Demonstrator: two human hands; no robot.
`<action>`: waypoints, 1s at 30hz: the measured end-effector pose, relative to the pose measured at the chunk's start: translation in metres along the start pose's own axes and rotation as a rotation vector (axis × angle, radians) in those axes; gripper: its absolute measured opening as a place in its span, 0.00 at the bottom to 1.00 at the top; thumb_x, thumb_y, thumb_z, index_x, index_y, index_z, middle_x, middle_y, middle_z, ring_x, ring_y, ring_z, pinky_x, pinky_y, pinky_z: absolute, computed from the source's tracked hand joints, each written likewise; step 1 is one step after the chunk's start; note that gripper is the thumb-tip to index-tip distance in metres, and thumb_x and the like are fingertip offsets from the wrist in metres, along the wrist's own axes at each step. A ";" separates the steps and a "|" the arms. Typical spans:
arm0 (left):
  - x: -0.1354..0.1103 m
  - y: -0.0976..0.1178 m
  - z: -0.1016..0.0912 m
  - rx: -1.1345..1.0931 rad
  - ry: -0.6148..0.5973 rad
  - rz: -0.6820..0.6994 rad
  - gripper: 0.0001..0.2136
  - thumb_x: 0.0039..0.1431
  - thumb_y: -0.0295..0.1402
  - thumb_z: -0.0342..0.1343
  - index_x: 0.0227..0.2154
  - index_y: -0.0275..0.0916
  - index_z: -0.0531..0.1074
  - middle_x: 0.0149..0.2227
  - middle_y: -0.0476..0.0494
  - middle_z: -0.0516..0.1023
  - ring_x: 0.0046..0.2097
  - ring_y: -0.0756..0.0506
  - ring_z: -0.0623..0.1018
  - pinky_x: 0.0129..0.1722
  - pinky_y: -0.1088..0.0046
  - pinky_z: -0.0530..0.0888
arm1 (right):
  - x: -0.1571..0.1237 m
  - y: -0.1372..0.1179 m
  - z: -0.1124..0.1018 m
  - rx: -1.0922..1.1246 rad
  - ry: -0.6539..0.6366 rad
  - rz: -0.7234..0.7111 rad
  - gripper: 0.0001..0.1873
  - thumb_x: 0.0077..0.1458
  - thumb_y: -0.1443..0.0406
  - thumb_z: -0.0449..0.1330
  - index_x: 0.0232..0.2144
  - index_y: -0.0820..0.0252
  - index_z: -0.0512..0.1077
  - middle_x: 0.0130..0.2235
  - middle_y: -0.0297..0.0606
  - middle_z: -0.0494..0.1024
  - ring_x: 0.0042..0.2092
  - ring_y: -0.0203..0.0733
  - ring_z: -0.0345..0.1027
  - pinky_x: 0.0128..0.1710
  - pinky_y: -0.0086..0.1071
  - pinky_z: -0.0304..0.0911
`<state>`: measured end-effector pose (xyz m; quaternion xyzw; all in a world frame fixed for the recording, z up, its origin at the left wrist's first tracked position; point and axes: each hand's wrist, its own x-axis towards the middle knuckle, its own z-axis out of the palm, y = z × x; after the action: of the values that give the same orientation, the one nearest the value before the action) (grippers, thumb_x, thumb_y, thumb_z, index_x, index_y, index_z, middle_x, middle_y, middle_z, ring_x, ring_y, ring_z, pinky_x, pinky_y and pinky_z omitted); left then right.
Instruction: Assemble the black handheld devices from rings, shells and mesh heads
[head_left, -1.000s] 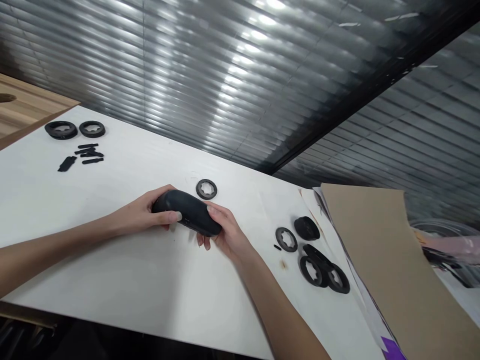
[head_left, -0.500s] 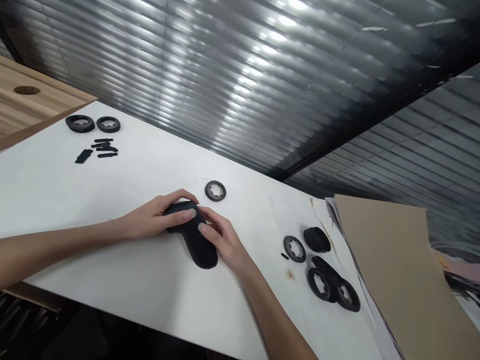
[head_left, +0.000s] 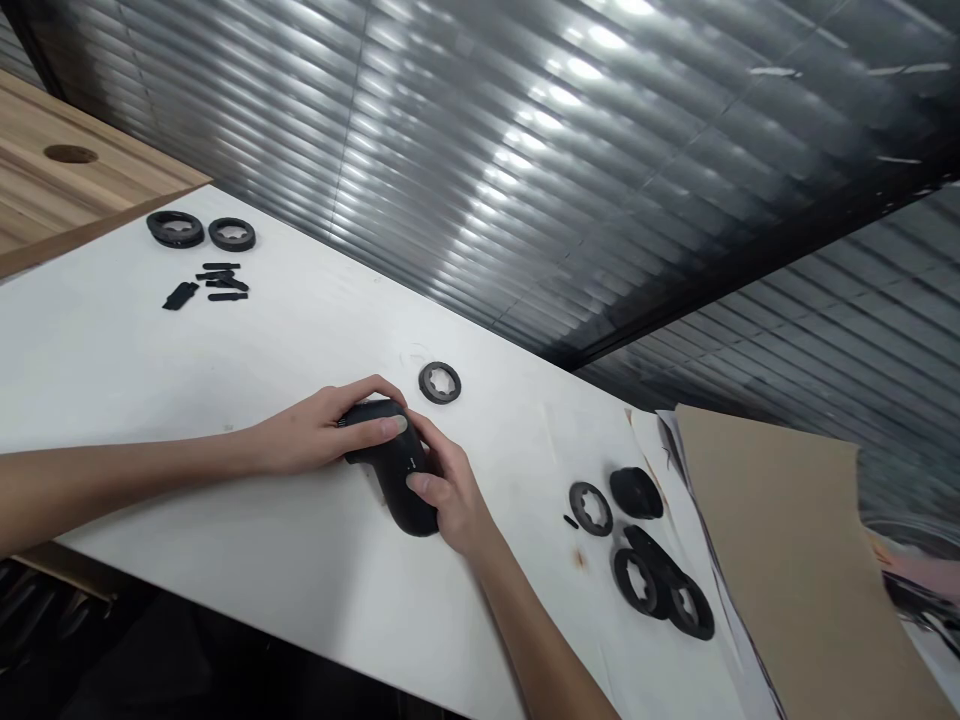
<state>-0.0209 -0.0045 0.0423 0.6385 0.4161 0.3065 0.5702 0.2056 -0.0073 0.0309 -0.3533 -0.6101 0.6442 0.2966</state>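
Observation:
Both my hands hold a black, bent, rounded plastic housing (head_left: 401, 490) over the white table. My left hand (head_left: 337, 430) grips its upper end, the thumb lying across the top and the fingers behind it. Around the lower, longer part is my right hand (head_left: 450, 490), its thumb pressed on the front near some tiny white marks. Just beyond the housing, a black ring (head_left: 440, 383) with a notched inner opening lies flat and apart from my hands.
More black rings (head_left: 591, 509) and a black rounded part (head_left: 636, 492) lie right, beside brown cardboard (head_left: 780, 550). Far left are further rings (head_left: 232, 234) and several small black strips (head_left: 227, 296). Corrugated metal wall (head_left: 450, 150) rises behind the white table (head_left: 285, 560).
My right thumb has slid lower on the housing, and the small white marks show more clearly. The view has shifted slightly; the loose parts lie as before.

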 end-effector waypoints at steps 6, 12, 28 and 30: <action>-0.001 0.001 0.000 0.003 0.004 0.025 0.21 0.70 0.55 0.53 0.53 0.45 0.73 0.48 0.45 0.81 0.48 0.41 0.77 0.43 0.68 0.72 | -0.001 0.000 0.000 -0.027 0.024 0.033 0.37 0.54 0.45 0.66 0.61 0.55 0.72 0.41 0.40 0.76 0.33 0.42 0.65 0.30 0.35 0.64; 0.000 0.001 0.000 0.006 -0.001 0.022 0.21 0.70 0.54 0.53 0.54 0.45 0.73 0.48 0.46 0.81 0.46 0.42 0.78 0.41 0.69 0.72 | 0.000 0.001 0.001 -0.031 0.032 -0.025 0.34 0.56 0.47 0.66 0.60 0.55 0.72 0.50 0.42 0.76 0.37 0.43 0.67 0.33 0.34 0.65; 0.000 -0.002 -0.001 -0.028 -0.016 0.006 0.21 0.70 0.54 0.55 0.54 0.45 0.71 0.45 0.46 0.80 0.43 0.43 0.77 0.41 0.69 0.72 | 0.000 -0.003 0.000 -0.072 0.012 -0.071 0.32 0.59 0.46 0.64 0.60 0.54 0.71 0.52 0.42 0.77 0.43 0.48 0.72 0.42 0.38 0.69; 0.000 -0.003 0.000 -0.027 0.001 0.027 0.21 0.70 0.54 0.55 0.54 0.45 0.71 0.45 0.46 0.80 0.44 0.43 0.77 0.42 0.69 0.72 | 0.000 -0.004 0.000 -0.081 0.012 -0.061 0.32 0.60 0.46 0.64 0.60 0.53 0.70 0.53 0.43 0.77 0.43 0.48 0.73 0.42 0.38 0.70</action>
<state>-0.0212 -0.0041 0.0392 0.6362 0.4038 0.3200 0.5743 0.2051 -0.0074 0.0345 -0.3498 -0.6444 0.6076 0.3053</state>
